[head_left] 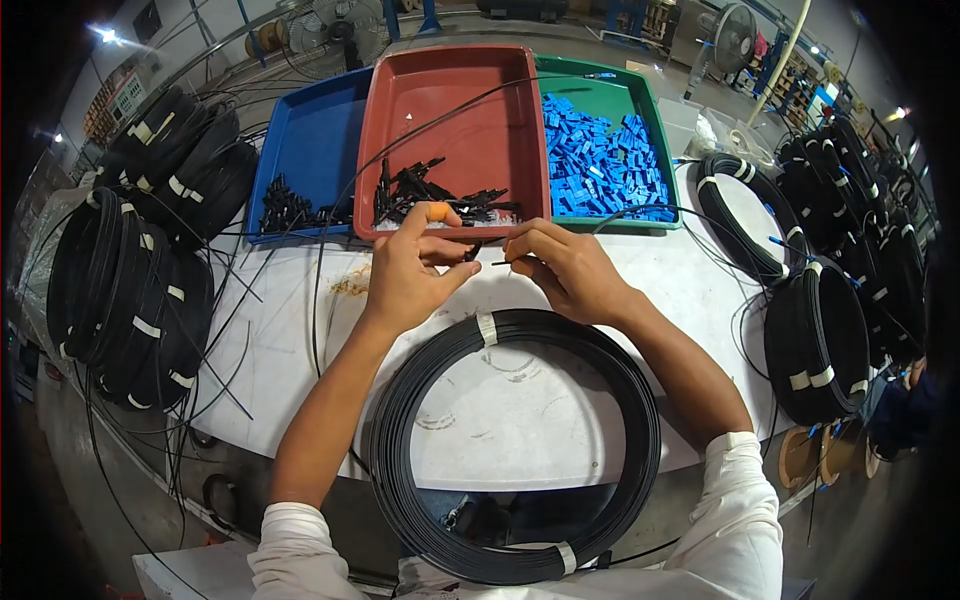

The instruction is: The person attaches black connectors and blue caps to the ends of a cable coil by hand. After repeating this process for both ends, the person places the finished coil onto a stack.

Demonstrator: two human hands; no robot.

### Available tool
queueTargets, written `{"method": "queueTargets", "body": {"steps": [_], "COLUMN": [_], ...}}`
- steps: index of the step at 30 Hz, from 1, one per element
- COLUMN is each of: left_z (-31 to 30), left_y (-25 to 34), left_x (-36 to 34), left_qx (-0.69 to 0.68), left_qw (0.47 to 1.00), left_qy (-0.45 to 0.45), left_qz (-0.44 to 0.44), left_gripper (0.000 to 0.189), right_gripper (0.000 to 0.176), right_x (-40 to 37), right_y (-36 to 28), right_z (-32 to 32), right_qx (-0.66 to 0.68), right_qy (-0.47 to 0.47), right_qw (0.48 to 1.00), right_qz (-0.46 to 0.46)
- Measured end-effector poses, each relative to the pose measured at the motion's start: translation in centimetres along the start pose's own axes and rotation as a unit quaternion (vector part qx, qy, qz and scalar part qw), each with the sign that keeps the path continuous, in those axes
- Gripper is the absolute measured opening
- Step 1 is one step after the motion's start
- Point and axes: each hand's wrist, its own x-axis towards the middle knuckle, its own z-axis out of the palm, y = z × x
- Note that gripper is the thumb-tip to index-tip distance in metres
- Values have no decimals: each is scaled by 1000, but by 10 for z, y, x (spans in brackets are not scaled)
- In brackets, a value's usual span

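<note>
In front of the trays, my left hand [415, 270] pinches a small black connector piece [473, 252] between thumb and fingers; an orange wrap covers one fingertip. Facing it, my right hand [570, 270] grips a thin black cable [498, 263], its tip poking out toward the left hand. A small gap separates the tip from the piece. Below both hands a large coil of black cable [640, 430], bound with white tape, lies over the table's front edge. Just behind the hands, black pieces [420, 190] lie in the red tray [455, 85].
A blue tray [310, 130] holds small black parts, and a green tray [600, 85] holds many blue connectors [605, 165]. Taped cable coils [130, 300] crowd the left side; more coils [815, 340] stand at the right. Loose cable ends cross the white table [270, 350].
</note>
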Motion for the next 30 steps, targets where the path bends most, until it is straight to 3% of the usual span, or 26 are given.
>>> {"method": "queueTargets", "body": {"steps": [3, 7, 8, 16, 19, 28, 30], "left_z": [-2, -4, -4, -9, -8, -10, -4], "left_y": [9, 4, 1, 10, 10, 10, 11], "left_x": [-2, -3, -3, -7, -6, -10, -9], "left_qx": [24, 81, 90, 13, 8, -26, -52], "left_qw": [1000, 995, 991, 996, 991, 994, 992], "left_qy": [1, -5, -12, 4, 21, -14, 15], "left_qz": [-6, 59, 95, 91, 132, 108, 111], "left_gripper": [32, 22, 20, 24, 21, 22, 20], "right_gripper": [15, 9, 9, 10, 11, 16, 16], "right_x": [4, 9, 9, 14, 14, 12, 12], "right_y": [-3, -14, -16, -33, -33, -33, -35], "right_z": [-11, -29, -29, -33, -29, -18, -18], "right_qx": [-18, 0, 9, 32, 39, 51, 57], "right_qy": [-10, -83, -73, -22, 1, 24, 25], "right_qw": [1000, 995, 995, 997, 998, 998, 997], "right_qz": [22, 63, 62, 65, 57, 29, 35]}}
